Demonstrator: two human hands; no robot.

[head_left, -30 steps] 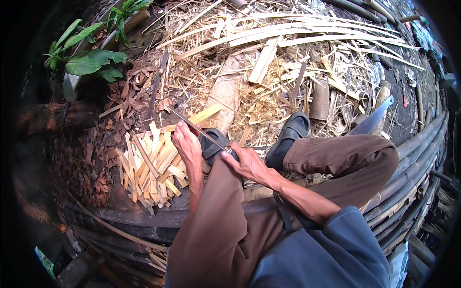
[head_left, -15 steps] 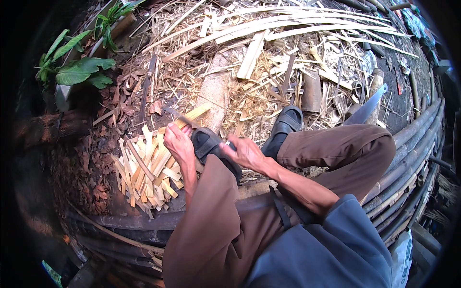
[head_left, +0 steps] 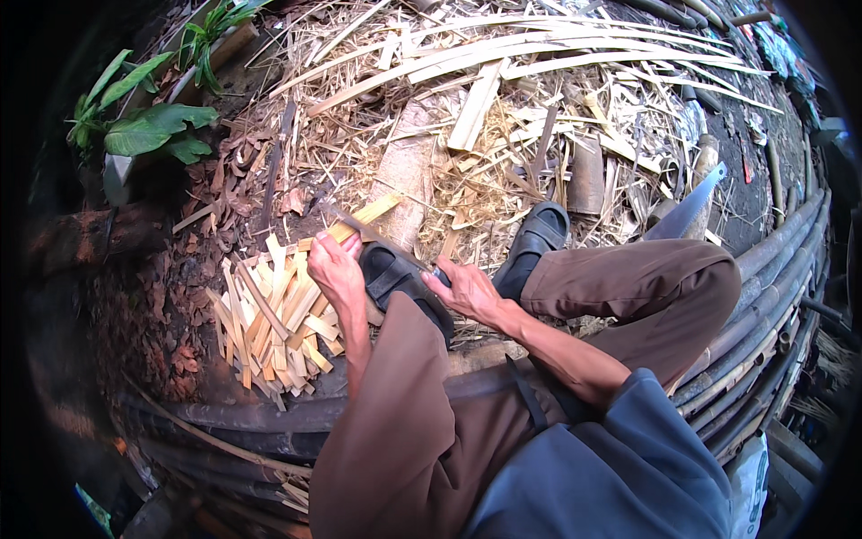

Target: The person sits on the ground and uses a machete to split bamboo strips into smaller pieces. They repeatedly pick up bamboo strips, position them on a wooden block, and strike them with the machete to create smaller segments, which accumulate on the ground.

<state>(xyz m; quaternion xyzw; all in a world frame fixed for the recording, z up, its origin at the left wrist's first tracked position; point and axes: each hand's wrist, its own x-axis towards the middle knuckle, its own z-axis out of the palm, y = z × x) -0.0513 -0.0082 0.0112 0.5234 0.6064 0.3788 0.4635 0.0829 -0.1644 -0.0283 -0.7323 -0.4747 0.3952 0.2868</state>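
Note:
My left hand (head_left: 336, 272) is closed around the near end of a pale bamboo strip (head_left: 382, 207), just left of my sandalled left foot (head_left: 392, 274). The strip's far end points up and right over the littered ground. In my right hand (head_left: 469, 293) is the dark handle of a knife (head_left: 400, 253). Its long thin blade runs up and left past the sandal and crosses the strip close to my left fingers. Whether the edge cuts into the strip I cannot tell. Below my left hand lies a heap of short split bamboo pieces (head_left: 274, 319).
Long bamboo slats (head_left: 539, 40) stretch across the far ground among shavings. A brown bamboo section (head_left: 585, 175) lies beyond my right foot (head_left: 537, 242). A hand saw (head_left: 690, 208) leans near my right knee. Dark bamboo poles (head_left: 763, 287) border the right side; leafy plants (head_left: 157, 130) stand far left.
My right hand has shifted slightly to the right with the knife, and the blade shows more clearly across the strip. My left hand keeps its hold on the strip.

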